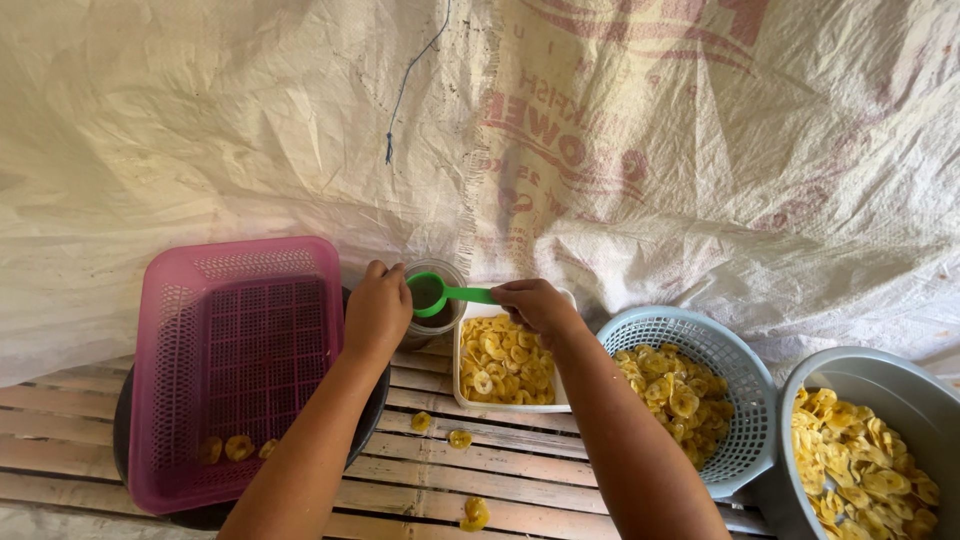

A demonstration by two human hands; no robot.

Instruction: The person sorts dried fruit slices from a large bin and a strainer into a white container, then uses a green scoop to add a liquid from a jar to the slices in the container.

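Green scoop (432, 294) over clear jar (432, 318), handle pinched in right hand (530, 302). Left hand (376, 312) wrapped around jar's side. White tub (461, 372) of yellow chips just right of jar. Pink crate (238, 365) to left, blue basket (745, 395) and grey bucket (880, 385) further right.

The left hand (377, 310) grips the side of a clear plastic jar (436, 300) at the far edge of a slatted wooden bench (500, 460). The right hand (535, 303) holds the handle of a green scoop (440, 294), its bowl over the jar's mouth. Just right of the jar, a white tub (462, 390) holds yellow chips. A pink basket (240, 370) lies left; a blue-grey basket (745, 440) and grey bucket (880, 385) of chips stand right.
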